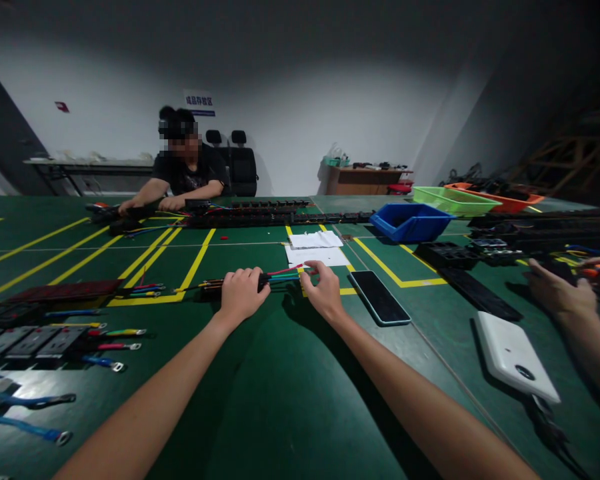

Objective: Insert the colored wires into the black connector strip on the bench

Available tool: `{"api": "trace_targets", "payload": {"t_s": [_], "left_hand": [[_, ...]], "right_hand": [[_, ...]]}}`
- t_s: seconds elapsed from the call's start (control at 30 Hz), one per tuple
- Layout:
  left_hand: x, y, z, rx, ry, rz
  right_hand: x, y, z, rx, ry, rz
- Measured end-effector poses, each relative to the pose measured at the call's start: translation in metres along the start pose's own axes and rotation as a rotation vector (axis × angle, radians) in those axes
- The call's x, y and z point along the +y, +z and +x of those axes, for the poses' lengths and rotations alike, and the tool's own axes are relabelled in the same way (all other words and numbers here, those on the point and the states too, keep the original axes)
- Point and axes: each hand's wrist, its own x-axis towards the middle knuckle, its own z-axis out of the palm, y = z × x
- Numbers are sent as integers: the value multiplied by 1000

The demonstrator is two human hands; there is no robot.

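Observation:
My left hand (242, 292) is wrapped round a dark cable bundle (213, 288), whose thin coloured wires show on its left side. From its right side, red, green and blue wires (284, 277) run toward my right hand (322, 287). The thumb and index finger of my right hand are bent round the wire ends, with the tip of the red wire near the index finger. Whether those fingers press on a wire is too small to tell. White papers (316, 256) lie just beyond my right hand.
A phone (380, 297) and a white device (516, 357) lie to the right, near a co-worker's hands (565, 293). Black modules with lugged cables (40, 343) sit at left. Blue (411, 223) and green (455, 201) bins stand beyond. Another person (190, 167) works across the table.

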Motion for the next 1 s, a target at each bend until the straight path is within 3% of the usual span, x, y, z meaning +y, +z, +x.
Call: {"api": "trace_targets", "payload": {"t_s": [0.13, 0.23, 0.53, 0.8, 1.0], "left_hand": [[1, 0, 0, 5, -9, 59], [1, -1, -1, 14, -5, 68], [2, -3, -1, 21, 2, -8], [2, -3, -2, 8, -6, -16], [3, -5, -1, -16, -26, -26]], "right_hand": [[-9, -2, -2, 59, -160, 48], [-10, -2, -2, 86, -193, 6], [-9, 0, -5, 99, -48, -213], [-12, 1, -5, -74, 1, -286], [-14, 1, -4, -74, 5, -296]]}}
